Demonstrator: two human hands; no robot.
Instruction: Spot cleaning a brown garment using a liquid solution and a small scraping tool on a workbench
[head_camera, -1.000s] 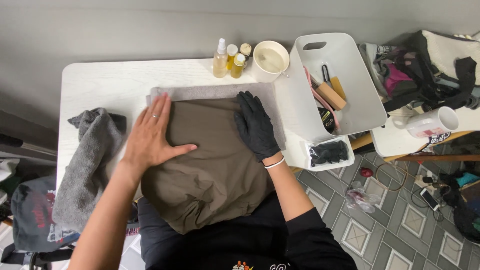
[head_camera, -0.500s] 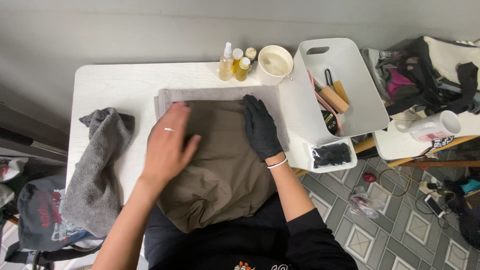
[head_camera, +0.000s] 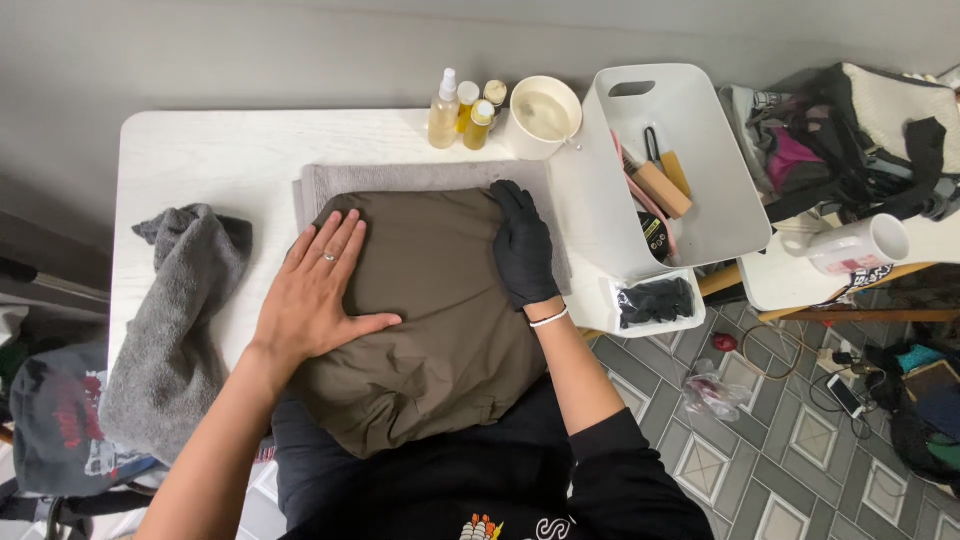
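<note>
- Olive-brown garment (head_camera: 430, 310) lies folded in the middle of the white desk (head_camera: 200, 160), its near end hanging over the desk edge toward the person.
- Grey towel (head_camera: 420, 177) is spread under the garment; a strip of it shows along the far side.
- Left hand (head_camera: 315, 295), bare with a ring, lies flat on the garment's left part, fingers spread, palm down, gripping nothing.
- Right hand (head_camera: 522, 248), in a black glove, lies flat on the garment's right edge, fingers together and pointing away from the person; a thin white band sits at the wrist.
- Crumpled grey cloth (head_camera: 175, 310) is heaped on the left of the desk, apart from the garment.
- Small bottles (head_camera: 462, 110) with yellowish liquid stand at the far edge, just beside a white bowl (head_camera: 543, 115).
- White plastic bin (head_camera: 690, 170) stands to the right, holding brushes and wooden-handled tools; a small white tray (head_camera: 655, 302) with something black sits at its near corner.
- White mug (head_camera: 855, 245) lies on its side on a neighbouring surface farther right.
</note>
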